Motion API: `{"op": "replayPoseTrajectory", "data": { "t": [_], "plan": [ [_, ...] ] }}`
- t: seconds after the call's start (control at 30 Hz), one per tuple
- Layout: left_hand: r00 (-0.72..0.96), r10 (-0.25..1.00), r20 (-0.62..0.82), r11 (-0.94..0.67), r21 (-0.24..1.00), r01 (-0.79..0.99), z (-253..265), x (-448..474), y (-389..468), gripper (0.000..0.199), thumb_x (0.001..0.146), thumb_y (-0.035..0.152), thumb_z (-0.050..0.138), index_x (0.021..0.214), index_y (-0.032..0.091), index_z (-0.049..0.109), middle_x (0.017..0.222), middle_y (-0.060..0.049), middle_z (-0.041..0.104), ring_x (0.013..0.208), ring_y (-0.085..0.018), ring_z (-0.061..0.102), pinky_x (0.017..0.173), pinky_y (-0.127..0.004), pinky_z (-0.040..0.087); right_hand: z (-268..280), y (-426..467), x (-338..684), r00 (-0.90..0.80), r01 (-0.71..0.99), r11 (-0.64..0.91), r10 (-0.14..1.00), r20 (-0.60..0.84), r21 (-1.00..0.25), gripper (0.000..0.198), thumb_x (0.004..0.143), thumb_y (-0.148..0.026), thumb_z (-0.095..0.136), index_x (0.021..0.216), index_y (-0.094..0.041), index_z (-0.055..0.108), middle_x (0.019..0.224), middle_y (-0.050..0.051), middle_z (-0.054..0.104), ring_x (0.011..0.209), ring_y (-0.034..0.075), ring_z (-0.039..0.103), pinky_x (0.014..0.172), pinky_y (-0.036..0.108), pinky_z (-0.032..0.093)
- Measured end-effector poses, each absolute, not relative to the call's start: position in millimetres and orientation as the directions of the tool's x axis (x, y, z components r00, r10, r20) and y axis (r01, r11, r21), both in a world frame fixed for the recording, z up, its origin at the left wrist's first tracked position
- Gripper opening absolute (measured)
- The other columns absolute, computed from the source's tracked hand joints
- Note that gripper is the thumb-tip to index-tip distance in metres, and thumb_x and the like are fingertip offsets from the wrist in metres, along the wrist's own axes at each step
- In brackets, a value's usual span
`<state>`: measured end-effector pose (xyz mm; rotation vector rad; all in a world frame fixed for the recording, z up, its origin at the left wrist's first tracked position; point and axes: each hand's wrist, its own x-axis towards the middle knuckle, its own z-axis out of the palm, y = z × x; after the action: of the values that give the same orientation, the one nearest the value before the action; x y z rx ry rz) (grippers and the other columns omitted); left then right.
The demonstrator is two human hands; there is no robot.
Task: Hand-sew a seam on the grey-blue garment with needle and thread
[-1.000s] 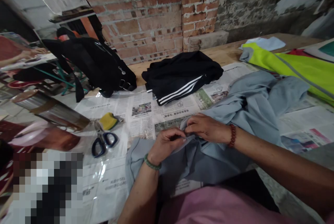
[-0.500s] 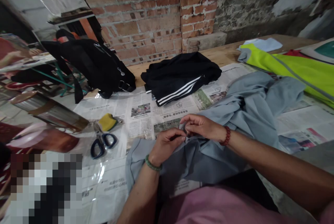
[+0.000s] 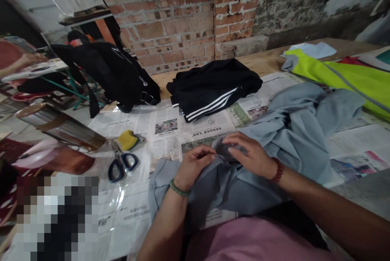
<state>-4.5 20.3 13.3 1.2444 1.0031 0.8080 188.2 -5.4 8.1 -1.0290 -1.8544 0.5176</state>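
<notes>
A grey garment (image 3: 292,131) lies bunched across the newspaper-covered table, its near part over the front edge by my lap. My left hand (image 3: 195,165), with a green bead bracelet on the wrist, pinches a fold of the grey cloth between thumb and fingers. Just to the right, my right hand (image 3: 251,155), wearing a red bead bracelet, hovers at the same fold with thumb and fingers apart. Whether a needle or thread is there is too small to tell. Blue-handled scissors (image 3: 122,167) lie left of my hands beside a yellow sponge (image 3: 128,140).
Folded black clothing with white stripes (image 3: 216,90) and a black bag (image 3: 112,74) lie at the back. A steel flask (image 3: 61,125) and a pink-lidded jar (image 3: 65,157) stand at the left. A yellow-green vest (image 3: 344,78) is at the right. Another person's arm (image 3: 18,64) shows far left.
My right hand has opened its pinch and drawn slightly right, away from my left fingers. The left hand still pinches the cloth. The view has shifted a little.
</notes>
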Motion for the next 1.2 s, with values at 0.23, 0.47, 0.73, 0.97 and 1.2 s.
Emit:
{"op": "replayPoseTrajectory", "data": {
  "t": [0.23,0.47,0.73,0.97,1.2],
  "plan": [
    [0.388,0.896,-0.217,0.261,0.963,-0.064,12.0,-2.8,21.3,0.014,0.061,0.021,0.072,0.074,0.016,0.067,0.068,0.002,0.065,0.061,-0.009,0.055,0.061,-0.02,0.042,-2.0,-17.4,175.8,-0.319,0.493,0.697,0.701,0.638,-0.52,0.023,0.078,-0.022,0.057,0.101,-0.025,0.055,0.097,0.007,0.06,0.095,0.021,0.054,0.083,0.042,0.045],
    [0.42,0.882,-0.212,0.288,0.949,-0.128,8.9,-1.9,22.0,0.014,0.061,0.018,0.072,0.074,0.016,0.067,0.068,0.002,0.065,0.062,-0.008,0.055,0.063,-0.019,0.042,-5.8,-8.0,169.1,-0.41,0.603,0.733,0.624,0.665,-0.315,0.01,0.083,-0.021,0.05,0.085,-0.022,0.059,0.09,0.005,0.06,0.09,0.02,0.052,0.077,0.038,0.043],
    [0.412,0.884,-0.218,0.279,0.956,-0.093,9.1,0.9,21.5,0.014,0.061,0.017,0.072,0.074,0.015,0.066,0.065,0.002,0.063,0.059,-0.008,0.053,0.06,-0.019,0.04,-1.2,-13.0,165.4,-0.36,0.509,0.768,0.599,0.715,-0.388,0.013,0.085,-0.014,0.044,0.09,-0.022,0.053,0.088,0.003,0.061,0.091,0.018,0.052,0.078,0.036,0.042],
    [0.417,0.882,-0.219,0.291,0.95,-0.116,11.1,0.9,19.5,0.02,0.06,0.02,0.073,0.078,0.015,0.064,0.063,0.002,0.062,0.058,-0.007,0.053,0.059,-0.018,0.04,-2.4,-18.6,161.4,-0.321,0.429,0.817,0.536,0.781,-0.385,0.016,0.083,-0.009,0.044,0.095,-0.019,0.05,0.084,0.004,0.06,0.082,0.016,0.053,0.073,0.034,0.045],
    [0.383,0.905,-0.186,0.24,0.966,-0.096,8.4,5.9,17.7,0.022,0.062,0.019,0.071,0.083,0.016,0.063,0.059,0.003,0.06,0.053,-0.007,0.05,0.053,-0.018,0.037,-2.5,-20.0,159.6,-0.32,0.384,0.834,0.522,0.79,-0.396,0.021,0.082,-0.006,0.042,0.098,-0.019,0.048,0.086,0.005,0.057,0.081,0.015,0.052,0.071,0.032,0.049]
  ]
}}
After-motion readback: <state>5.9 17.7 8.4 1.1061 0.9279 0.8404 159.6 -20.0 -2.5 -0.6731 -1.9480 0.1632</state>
